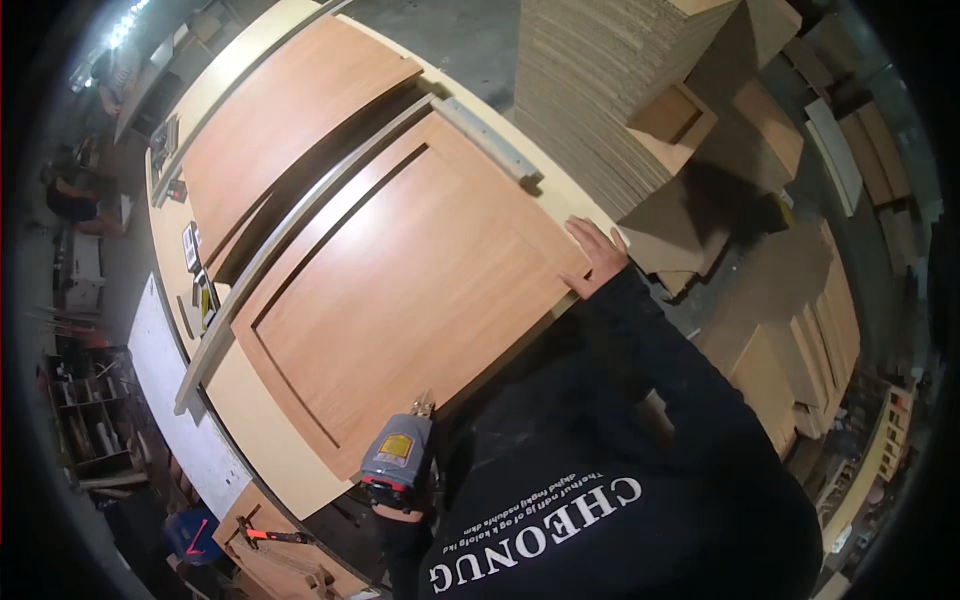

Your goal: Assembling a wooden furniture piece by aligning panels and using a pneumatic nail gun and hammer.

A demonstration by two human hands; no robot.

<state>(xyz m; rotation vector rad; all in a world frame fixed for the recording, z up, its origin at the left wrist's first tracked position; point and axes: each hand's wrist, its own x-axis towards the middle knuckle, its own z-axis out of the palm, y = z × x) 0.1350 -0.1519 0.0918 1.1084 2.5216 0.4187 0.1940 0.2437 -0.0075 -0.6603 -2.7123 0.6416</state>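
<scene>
Door panel [400, 300], reddish-brown with a recessed centre, lies mid-frame on the bench [260, 440]. Your right hand [597, 258] rests flat and open on its corner; your left hand [400, 512] grips a nail gun [398, 455] at its lower edge.

Woodworking shop; stacked boards [600, 90]
</scene>
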